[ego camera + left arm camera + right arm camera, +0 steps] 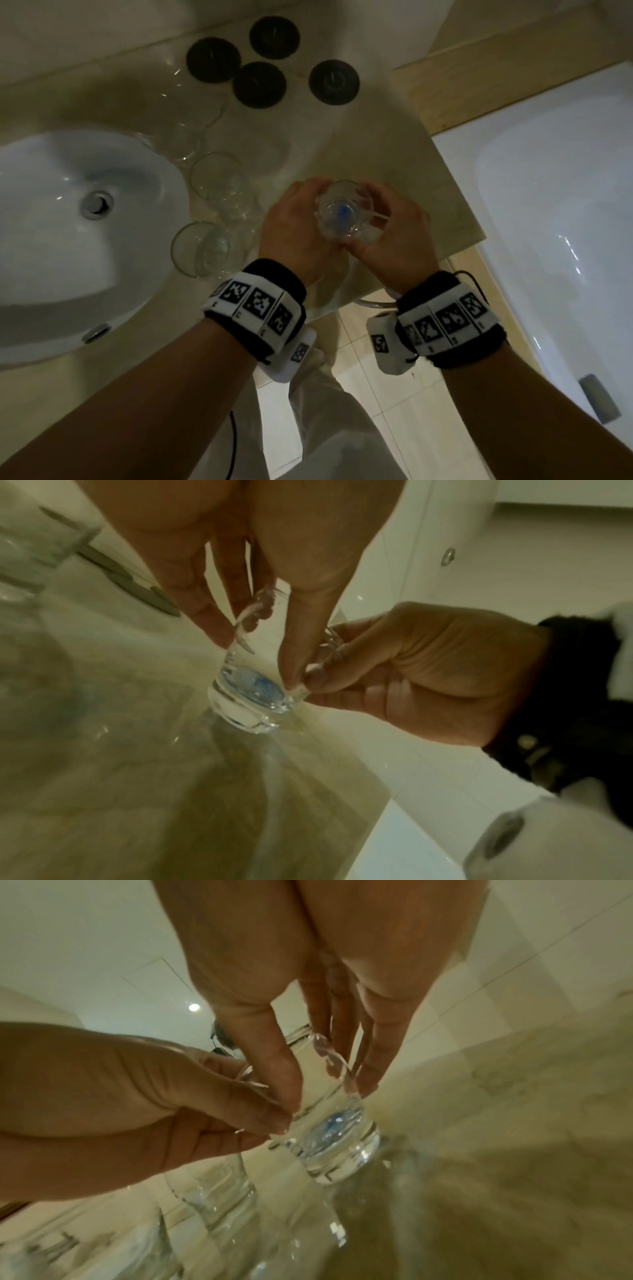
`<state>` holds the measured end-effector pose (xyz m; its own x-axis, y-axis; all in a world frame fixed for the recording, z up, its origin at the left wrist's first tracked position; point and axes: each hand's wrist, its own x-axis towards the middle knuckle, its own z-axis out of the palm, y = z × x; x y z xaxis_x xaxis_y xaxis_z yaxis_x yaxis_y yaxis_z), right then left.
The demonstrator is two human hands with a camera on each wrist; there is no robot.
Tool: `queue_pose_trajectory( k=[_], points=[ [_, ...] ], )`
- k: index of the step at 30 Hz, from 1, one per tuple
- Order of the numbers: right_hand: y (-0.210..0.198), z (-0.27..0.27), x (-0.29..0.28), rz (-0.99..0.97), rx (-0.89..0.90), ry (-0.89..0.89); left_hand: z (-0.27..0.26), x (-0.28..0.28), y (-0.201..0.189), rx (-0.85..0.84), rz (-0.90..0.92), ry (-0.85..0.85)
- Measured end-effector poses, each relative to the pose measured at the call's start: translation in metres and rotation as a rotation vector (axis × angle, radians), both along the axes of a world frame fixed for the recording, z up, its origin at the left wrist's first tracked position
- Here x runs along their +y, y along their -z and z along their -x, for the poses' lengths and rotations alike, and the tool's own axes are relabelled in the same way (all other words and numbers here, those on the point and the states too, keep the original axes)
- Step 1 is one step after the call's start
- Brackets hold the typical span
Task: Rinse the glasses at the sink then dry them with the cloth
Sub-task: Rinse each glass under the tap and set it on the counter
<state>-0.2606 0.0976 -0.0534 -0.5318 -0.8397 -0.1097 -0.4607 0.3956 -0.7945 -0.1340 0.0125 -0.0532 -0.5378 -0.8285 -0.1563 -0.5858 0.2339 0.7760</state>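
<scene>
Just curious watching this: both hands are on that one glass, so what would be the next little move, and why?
Probably carry the clear drinking glass left to the white sink. The left hand and right hand both grip it over the beige counter, and no cloth is in view.

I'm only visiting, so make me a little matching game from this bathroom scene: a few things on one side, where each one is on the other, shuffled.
Things:
1. glass with a blue spot at its bottom
2. sink
3. four black round coasters
4. bathtub

Places:
A. far end of the counter
B. between both hands
C. at the left
D. at the right

Pairs: 1-B, 2-C, 3-A, 4-D
</scene>
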Motion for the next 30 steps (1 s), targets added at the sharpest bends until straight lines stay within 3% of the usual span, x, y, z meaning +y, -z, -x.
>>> queue_pose_trajectory(
  k=[8,13,16,20,24,30],
  points=[
    [-0.105,-0.030,-0.017,0.116,0.026,-0.190,-0.055,-0.016,-0.083,0.298,0.015,0.054],
    [-0.144,-0.102,-0.072,0.183,-0.049,-0.392,-0.145,-0.045,-0.121,0.418,0.039,-0.112],
    [-0.150,-0.158,-0.114,0.170,-0.073,-0.532,-0.207,-0.065,-0.129,0.394,0.089,-0.238],
    [-0.143,-0.238,-0.169,0.192,-0.153,-0.691,-0.290,-0.092,-0.117,0.401,0.108,-0.429],
    [-0.118,-0.311,-0.228,0.045,-0.229,-0.781,-0.361,-0.117,-0.077,0.428,0.043,-0.611],
    [-0.072,-0.384,-0.320,-0.106,-0.267,-0.650,-0.422,-0.145,-0.004,0.393,-0.142,-0.742]
  ],
)
